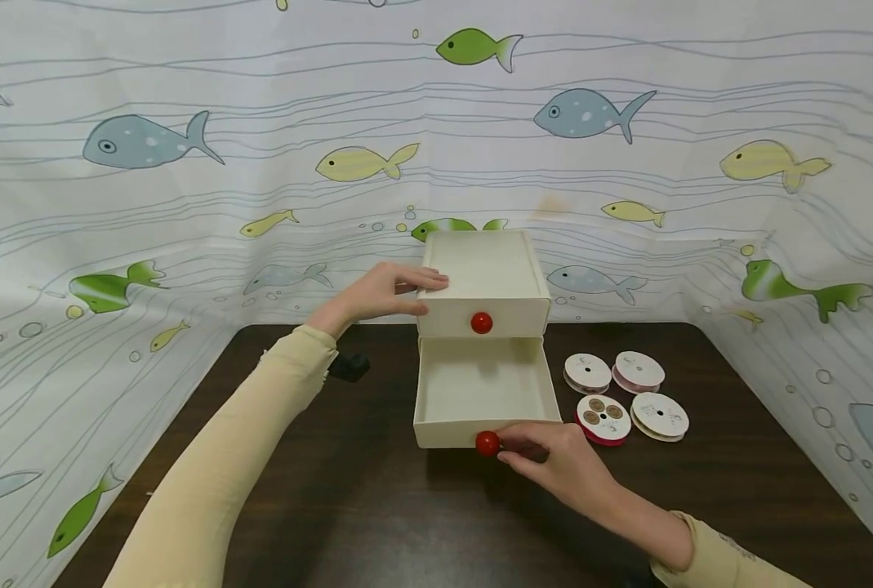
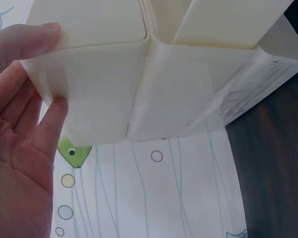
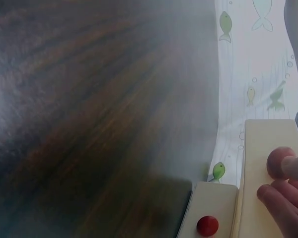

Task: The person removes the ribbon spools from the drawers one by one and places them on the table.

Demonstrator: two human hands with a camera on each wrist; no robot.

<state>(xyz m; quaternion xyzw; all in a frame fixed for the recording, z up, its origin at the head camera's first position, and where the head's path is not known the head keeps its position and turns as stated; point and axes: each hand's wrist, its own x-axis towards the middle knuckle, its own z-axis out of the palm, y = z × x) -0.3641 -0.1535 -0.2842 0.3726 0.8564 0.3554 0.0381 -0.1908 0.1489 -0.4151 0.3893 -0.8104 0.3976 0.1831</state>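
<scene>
A cream two-drawer box [image 1: 487, 263] stands at the middle of the table's far side, each drawer with a round red knob. Its lower drawer [image 1: 486, 380] is pulled out toward me, the pale inside floor showing. The upper drawer [image 1: 443, 317] sits closed. My left hand [image 1: 380, 292] grips the box's upper left corner, fingers over the top; in the left wrist view its thumb [image 2: 32, 40] lies against one face. With thumb and fingers, my right hand [image 1: 561, 461] pinches the lower drawer's red knob [image 1: 487, 443], also visible in the right wrist view.
Several ribbon spools [image 1: 660, 415] lie to the right of the box, close to the pulled-out drawer. The dark wooden table [image 1: 333, 506] meets a white fish-patterned sheet [image 1: 377, 73] behind and at both sides. A small black object [image 1: 349, 367] shows beside my left wrist.
</scene>
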